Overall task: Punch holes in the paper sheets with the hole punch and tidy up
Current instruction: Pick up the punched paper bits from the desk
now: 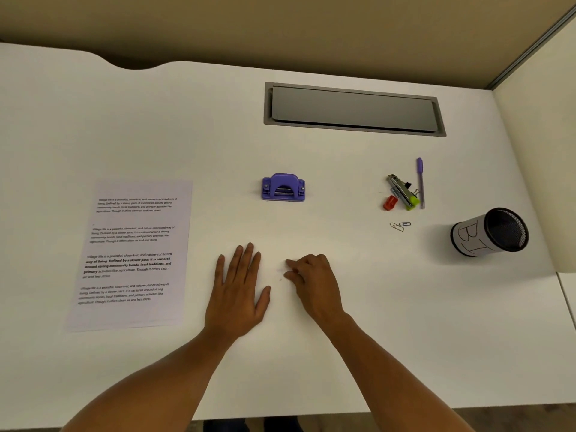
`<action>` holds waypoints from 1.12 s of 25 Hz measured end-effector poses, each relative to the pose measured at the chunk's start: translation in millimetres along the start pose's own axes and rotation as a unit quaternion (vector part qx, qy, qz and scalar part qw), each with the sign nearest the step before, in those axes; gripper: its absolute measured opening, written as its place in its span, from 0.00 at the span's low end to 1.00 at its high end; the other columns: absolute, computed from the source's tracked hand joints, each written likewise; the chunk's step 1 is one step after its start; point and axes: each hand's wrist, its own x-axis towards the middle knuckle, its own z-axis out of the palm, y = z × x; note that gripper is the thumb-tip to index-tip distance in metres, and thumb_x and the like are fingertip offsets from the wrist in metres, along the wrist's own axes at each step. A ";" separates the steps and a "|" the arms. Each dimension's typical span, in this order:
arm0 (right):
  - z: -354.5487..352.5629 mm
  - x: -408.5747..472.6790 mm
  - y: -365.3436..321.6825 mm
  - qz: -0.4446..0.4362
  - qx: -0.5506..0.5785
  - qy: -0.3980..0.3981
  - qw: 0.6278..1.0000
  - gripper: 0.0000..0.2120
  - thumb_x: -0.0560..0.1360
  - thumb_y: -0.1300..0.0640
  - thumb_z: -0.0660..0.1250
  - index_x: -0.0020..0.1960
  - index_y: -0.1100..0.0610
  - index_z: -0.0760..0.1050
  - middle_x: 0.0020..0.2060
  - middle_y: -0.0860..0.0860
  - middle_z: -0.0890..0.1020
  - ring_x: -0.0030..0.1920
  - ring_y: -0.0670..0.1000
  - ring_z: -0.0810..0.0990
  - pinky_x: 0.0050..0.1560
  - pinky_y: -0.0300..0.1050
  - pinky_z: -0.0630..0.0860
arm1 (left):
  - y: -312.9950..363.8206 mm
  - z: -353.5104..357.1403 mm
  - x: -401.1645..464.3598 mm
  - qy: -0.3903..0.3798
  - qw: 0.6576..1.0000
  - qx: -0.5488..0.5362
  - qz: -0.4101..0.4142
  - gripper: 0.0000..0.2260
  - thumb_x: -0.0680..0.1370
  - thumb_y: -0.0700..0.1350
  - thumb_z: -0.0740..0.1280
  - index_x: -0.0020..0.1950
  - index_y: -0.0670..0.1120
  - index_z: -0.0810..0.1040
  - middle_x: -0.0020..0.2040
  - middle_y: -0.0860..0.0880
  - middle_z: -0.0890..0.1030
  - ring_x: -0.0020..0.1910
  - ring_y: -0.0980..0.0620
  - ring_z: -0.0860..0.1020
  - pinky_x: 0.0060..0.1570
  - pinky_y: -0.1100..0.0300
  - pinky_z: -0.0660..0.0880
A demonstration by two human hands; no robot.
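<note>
A purple hole punch (283, 188) stands in the middle of the white desk (389, 322). Printed paper sheets (131, 254) lie flat at the left, apart from the punch. My left hand (238, 291) rests flat on the desk below the punch, fingers spread, holding nothing. My right hand (314, 283) sits just right of it with its fingers curled and fingertips touching the desk surface; nothing shows in its grip.
At the right lie a stapler with a green end (403, 191), a red small item (390, 202), a purple pen (420, 182) and loose paper clips (400, 226). A black mesh pen cup (489, 232) lies on its side. A grey cable hatch (353, 109) sits at the back.
</note>
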 end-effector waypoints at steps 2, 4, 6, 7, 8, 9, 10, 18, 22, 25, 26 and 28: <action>5.2 -5.0 -1.7 -0.060 -0.025 0.010 0.998 0.12 0.78 0.54 0.71 0.60 0.53 0.84 0.47 0.51 0.85 0.51 0.55 0.78 0.50 0.47 0.78 | -0.2 0.7 -0.2 0.003 1.000 -0.003 0.002 0.33 0.80 0.61 0.51 0.81 0.45 0.54 0.83 0.46 0.51 0.82 0.47 0.48 0.79 0.40 0.51; 6.4 -6.0 3.4 -0.076 -0.034 0.034 0.996 0.12 0.76 0.51 0.72 0.59 0.51 0.85 0.46 0.49 0.85 0.50 0.54 0.78 0.49 0.46 0.75 | 0.2 1.3 -0.5 0.007 1.000 -0.005 0.002 0.33 0.80 0.61 0.51 0.81 0.45 0.54 0.83 0.46 0.51 0.82 0.47 0.49 0.79 0.40 0.51; 3.7 -4.5 12.1 -0.010 -0.042 0.064 0.997 0.19 0.76 0.43 0.70 0.64 0.48 0.81 0.51 0.46 0.82 0.53 0.52 0.75 0.53 0.45 0.71 | 0.6 1.4 -0.1 0.010 1.000 -0.009 0.003 0.33 0.80 0.60 0.52 0.81 0.45 0.54 0.83 0.46 0.51 0.82 0.47 0.49 0.79 0.40 0.51; 3.2 -4.9 16.2 0.023 -0.043 0.069 0.996 0.22 0.75 0.39 0.69 0.66 0.46 0.79 0.52 0.46 0.80 0.54 0.51 0.73 0.54 0.46 0.71 | 0.5 1.2 0.0 0.010 1.000 -0.010 0.002 0.33 0.80 0.60 0.52 0.81 0.45 0.54 0.83 0.46 0.51 0.82 0.47 0.49 0.79 0.40 0.51; 3.9 -6.1 18.8 0.040 -0.042 0.068 0.996 0.24 0.74 0.36 0.68 0.66 0.45 0.78 0.53 0.46 0.79 0.55 0.52 0.72 0.55 0.47 0.72 | 0.4 1.2 0.1 0.010 1.000 -0.009 0.002 0.33 0.80 0.60 0.51 0.81 0.45 0.54 0.83 0.46 0.51 0.82 0.47 0.49 0.79 0.40 0.51; 5.6 -6.8 18.7 0.043 -0.038 0.065 0.996 0.25 0.73 0.34 0.68 0.66 0.44 0.77 0.53 0.47 0.79 0.55 0.52 0.72 0.55 0.48 0.72 | 0.3 1.1 0.1 0.010 1.000 -0.007 0.001 0.33 0.80 0.60 0.51 0.81 0.45 0.53 0.83 0.46 0.51 0.82 0.47 0.49 0.79 0.40 0.51; 8.3 -6.7 15.8 0.042 -0.035 0.061 0.997 0.26 0.72 0.33 0.68 0.65 0.44 0.76 0.53 0.47 0.78 0.55 0.52 0.72 0.55 0.48 0.71 | 0.1 1.2 -0.1 0.009 1.000 -0.005 0.001 0.33 0.80 0.60 0.51 0.81 0.45 0.53 0.83 0.46 0.51 0.82 0.47 0.49 0.79 0.40 0.51; 13.8 -9.2 11.4 0.000 -0.026 0.033 0.999 0.32 0.68 0.27 0.67 0.65 0.43 0.74 0.54 0.46 0.77 0.55 0.51 0.72 0.57 0.49 0.71 | -0.7 3.0 0.0 0.015 1.000 -0.005 0.002 0.33 0.80 0.61 0.50 0.81 0.46 0.53 0.83 0.46 0.51 0.82 0.47 0.48 0.79 0.40 0.51; 20.8 -6.0 -1.9 0.084 -0.015 0.089 0.992 0.31 0.68 0.29 0.68 0.64 0.45 0.74 0.54 0.47 0.78 0.55 0.52 0.72 0.55 0.47 0.67 | 0.5 2.9 0.1 0.010 1.000 -0.007 -0.003 0.33 0.80 0.61 0.52 0.81 0.46 0.53 0.83 0.46 0.51 0.82 0.47 0.48 0.79 0.40 0.51; 29.4 -5.1 -19.5 0.125 0.003 0.108 0.986 0.35 0.67 0.27 0.65 0.68 0.45 0.69 0.57 0.47 0.76 0.57 0.52 0.71 0.57 0.49 0.68 | 0.2 2.7 0.1 0.011 1.000 -0.005 -0.003 0.33 0.80 0.62 0.50 0.81 0.46 0.54 0.83 0.46 0.52 0.82 0.47 0.50 0.79 0.40 0.51; 31.6 -5.4 -23.1 0.130 -0.003 0.108 0.986 0.37 0.67 0.27 0.65 0.69 0.45 0.69 0.59 0.47 0.76 0.58 0.52 0.71 0.58 0.49 0.68 | 0.1 2.2 0.5 0.009 1.000 -0.006 -0.003 0.33 0.80 0.63 0.50 0.81 0.46 0.54 0.83 0.46 0.53 0.82 0.46 0.50 0.79 0.40 0.52; 33.4 -6.6 -24.4 0.132 -0.027 0.103 0.985 0.36 0.68 0.27 0.65 0.70 0.46 0.69 0.60 0.48 0.75 0.59 0.53 0.71 0.58 0.50 0.69 | 0.8 1.6 0.4 0.006 1.000 -0.006 -0.002 0.33 0.80 0.63 0.50 0.81 0.46 0.55 0.83 0.46 0.53 0.82 0.46 0.51 0.79 0.40 0.52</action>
